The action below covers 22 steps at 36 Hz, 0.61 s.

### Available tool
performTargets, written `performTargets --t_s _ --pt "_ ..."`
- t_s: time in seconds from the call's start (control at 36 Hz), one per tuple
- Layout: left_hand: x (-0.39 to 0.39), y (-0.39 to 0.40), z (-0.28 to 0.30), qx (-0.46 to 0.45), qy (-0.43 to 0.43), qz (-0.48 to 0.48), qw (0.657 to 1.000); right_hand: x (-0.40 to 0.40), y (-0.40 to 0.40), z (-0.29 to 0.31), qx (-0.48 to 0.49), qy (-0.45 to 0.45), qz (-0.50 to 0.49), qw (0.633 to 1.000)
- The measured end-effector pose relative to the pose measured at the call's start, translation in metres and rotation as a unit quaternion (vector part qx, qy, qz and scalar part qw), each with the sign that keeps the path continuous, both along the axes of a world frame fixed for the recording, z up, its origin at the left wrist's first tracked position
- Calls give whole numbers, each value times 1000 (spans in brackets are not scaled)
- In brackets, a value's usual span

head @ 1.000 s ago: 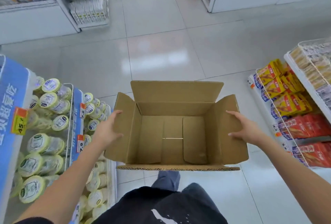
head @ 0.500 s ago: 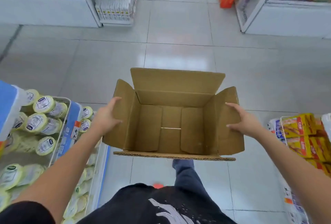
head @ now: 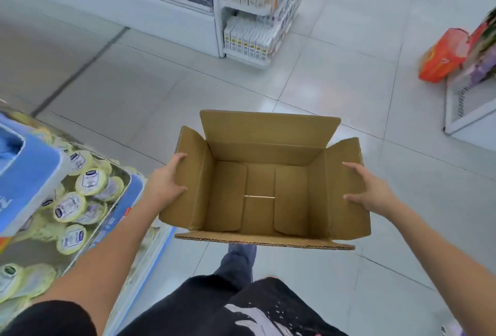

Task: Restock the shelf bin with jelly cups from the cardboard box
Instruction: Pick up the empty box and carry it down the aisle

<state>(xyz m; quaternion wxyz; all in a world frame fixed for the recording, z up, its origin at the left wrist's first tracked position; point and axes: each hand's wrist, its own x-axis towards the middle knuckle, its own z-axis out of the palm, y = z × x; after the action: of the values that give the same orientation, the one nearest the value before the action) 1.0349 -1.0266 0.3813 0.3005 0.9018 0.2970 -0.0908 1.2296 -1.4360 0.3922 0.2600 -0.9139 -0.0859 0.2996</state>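
**Empty box held over the aisle floor**

We hold the box point(head: 261, 182) between both hands, clear of the floor. Our left hand point(head: 166, 184) presses flat against the outside of the left flap, at 9 o'clock from the box's middle, fingers mostly straight and the thumb spread low along the cardboard. Our right hand point(head: 371, 193) does the same on the right flap at 3 o'clock, fingers spread and extended, palm on the cardboard. Neither hand curls round an edge that we can see; the box is carried by pressure from the two sides.

The box is open at the top, all four flaps turned outward, the far flap standing up at 12 o'clock. Inside we see only the bare bottom flaps with a thin bright gap between them; no cups lie in it.

At 9 o'clock from the box, just beyond our left forearm, stands the bin point(head: 128, 203) with blue panels, and in it lie the jelly cups point(head: 87, 181), pale yellow with white labelled lids, many on their sides. They are blurred toward the frame's edge.

At 6 o'clock we see our dark shirt and one trouser leg. At 12 o'clock, well apart across the tiled floor point(head: 166, 88), stands a white shelf point(head: 253, 21) of upright cartons. At 2 o'clock an orange pack point(head: 442, 54) hangs off another shelf's end.
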Motion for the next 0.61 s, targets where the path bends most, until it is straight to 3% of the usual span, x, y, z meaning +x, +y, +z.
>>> performTargets --t_s 0.61 --pt "103 215 -24 -5 27 231 973 271 343 -11 -19 16 218 976"
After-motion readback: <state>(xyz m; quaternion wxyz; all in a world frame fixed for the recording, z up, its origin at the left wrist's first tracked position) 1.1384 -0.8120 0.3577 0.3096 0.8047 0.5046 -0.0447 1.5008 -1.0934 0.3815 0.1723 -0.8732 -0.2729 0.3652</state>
